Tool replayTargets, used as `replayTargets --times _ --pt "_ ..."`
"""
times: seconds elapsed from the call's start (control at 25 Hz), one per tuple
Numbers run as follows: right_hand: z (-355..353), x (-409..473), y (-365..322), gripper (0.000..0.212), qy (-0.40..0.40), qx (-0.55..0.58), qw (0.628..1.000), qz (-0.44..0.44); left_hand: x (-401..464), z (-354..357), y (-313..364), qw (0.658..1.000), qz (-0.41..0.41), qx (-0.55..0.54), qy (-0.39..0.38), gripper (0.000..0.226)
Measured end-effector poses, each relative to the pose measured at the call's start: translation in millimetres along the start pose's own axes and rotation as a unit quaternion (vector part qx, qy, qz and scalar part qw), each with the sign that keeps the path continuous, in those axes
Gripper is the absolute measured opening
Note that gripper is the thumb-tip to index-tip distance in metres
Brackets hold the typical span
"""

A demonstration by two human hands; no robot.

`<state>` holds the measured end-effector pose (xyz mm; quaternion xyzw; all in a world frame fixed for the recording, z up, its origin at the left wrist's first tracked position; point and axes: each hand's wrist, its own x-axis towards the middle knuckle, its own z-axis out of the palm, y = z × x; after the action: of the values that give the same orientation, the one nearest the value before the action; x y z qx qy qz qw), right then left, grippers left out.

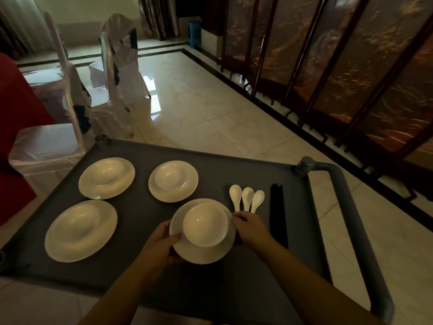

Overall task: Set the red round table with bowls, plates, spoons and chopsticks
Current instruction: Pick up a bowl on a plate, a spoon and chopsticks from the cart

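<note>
A grey cart top point(145, 156) carries several white plates, each with a white bowl on it. The nearest plate point(199, 253) with its bowl point(205, 225) is held from both sides. My left hand point(161, 245) grips its left rim, thumb on top. My right hand point(250, 228) grips its right rim. Other sets lie at the far left point(106, 178), the near left point(80, 229) and the far middle point(173, 180). Three white spoons point(247, 199) lie right of the plates, beside black chopsticks point(277, 214). The red table point(14, 109) shows at the left edge.
Chairs in white covers point(46, 146) stand between the cart and the red table, with another point(121, 66) farther back. A dark folding screen point(328, 66) runs along the right. The cart's grey handle point(358, 221) curves at the right. Glossy tiled floor point(210, 109) lies beyond.
</note>
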<state>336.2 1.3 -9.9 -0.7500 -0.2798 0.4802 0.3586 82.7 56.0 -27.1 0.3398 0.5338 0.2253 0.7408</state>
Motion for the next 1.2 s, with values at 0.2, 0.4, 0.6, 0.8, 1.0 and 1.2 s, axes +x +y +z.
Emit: replayTargets --times 0.2,0.4,0.6,0.8,1.0,1.2 --pt "-13.4 30.1 5.7 0.009 0.084 -0.094 0.992 0.004 2.6 1.3 -3.8 1.0 -0.006 -0.008 0.004 0.038" --pt "-5.9 57.2 4.1 0.022 0.103 -0.274 0.956 0.014 -0.4 -4.3 -3.2 1.0 -0.012 -0.017 0.022 0.034" --pt "9.3 66.0 4.3 0.025 0.115 -0.321 0.939 0.039 -5.5 -14.3 -1.4 0.999 -0.003 -0.023 0.036 0.034" --pt "10.0 65.4 5.2 0.025 0.119 -0.301 0.945 0.049 -8.8 -21.4 -3.5 0.999 0.0 -0.026 0.032 0.037" --pt "5.6 60.9 5.4 0.028 0.114 -0.307 0.944 0.037 -10.3 -17.8 -1.7 0.999 0.003 -0.024 0.032 0.036" --pt "-3.1 51.3 5.6 0.032 0.09 -0.322 0.942 0.021 -13.5 -11.0 2.2 0.999 0.012 -0.028 0.012 0.037"
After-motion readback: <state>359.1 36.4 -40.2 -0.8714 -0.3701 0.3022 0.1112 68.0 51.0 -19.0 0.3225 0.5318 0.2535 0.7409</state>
